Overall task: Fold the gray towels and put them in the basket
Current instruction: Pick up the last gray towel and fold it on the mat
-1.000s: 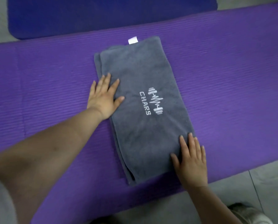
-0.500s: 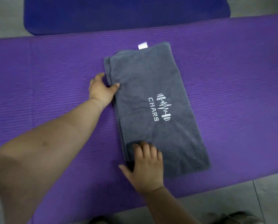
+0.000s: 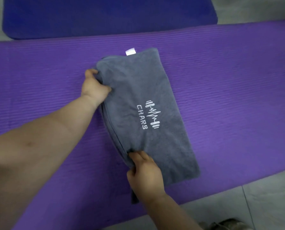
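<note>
Left hand (image 3: pixel 95 87) at 10 o'clock of gray towel (image 3: pixel 168 143), grip grasping bunched long edge, fingers curled round it. Towel folded into long strip, lying slantwise on purple mat (image 3: pixel 229 97), running 11 to 5 o'clock; white tag (image 3: pixel 130 51) at 12 o'clock end, CHARS logo (image 3: pixel 142 117) face up mid-strip. Right hand (image 3: pixel 145 178) at towel's 7 o'clock, grip pinching stacked layers of same edge. Blue mat (image 3: pixel 105 15) beyond purple mat at 12 o'clock. Gray floor (image 3: pixel 271 205) at 5 o'clock
</note>
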